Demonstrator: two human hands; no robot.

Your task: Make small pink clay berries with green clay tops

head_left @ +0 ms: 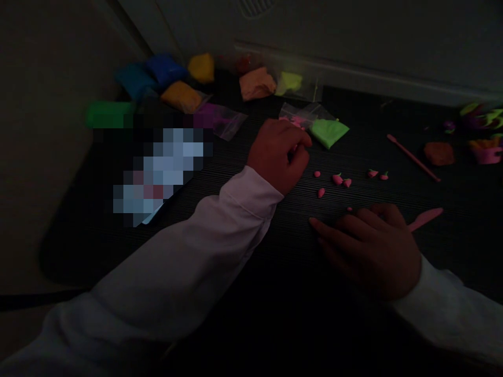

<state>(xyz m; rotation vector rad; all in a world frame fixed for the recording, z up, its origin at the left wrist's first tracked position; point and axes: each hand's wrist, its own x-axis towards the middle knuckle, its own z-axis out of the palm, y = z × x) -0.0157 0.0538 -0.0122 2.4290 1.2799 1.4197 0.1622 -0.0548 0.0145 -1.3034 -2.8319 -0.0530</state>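
Observation:
My left hand point(279, 157) is above the dark tabletop, its fingers curled in and close to the thumb; what they hold, if anything, is hidden. Just behind it is a clear bag with pink clay point(293, 122), beside a bag of light green clay point(330, 133). My right hand point(371, 248) lies low over the table with its forefinger stretched to the left; a tiny greenish speck shows at that fingertip. Between the hands sit a small pink clay ball point(317, 174), a pink clay drop point(321, 193) and several pink pieces with green tops point(337, 179).
Beside my right hand is a pink plastic knife point(427, 218); farther back lies a pink modelling stick point(412, 157). A reddish-brown lump point(439, 153) and clay figures point(486, 150) are at right. Bagged clay, including a blue pack point(165, 69), lines the back. A blurred-out phone-like object point(167, 173) stands left.

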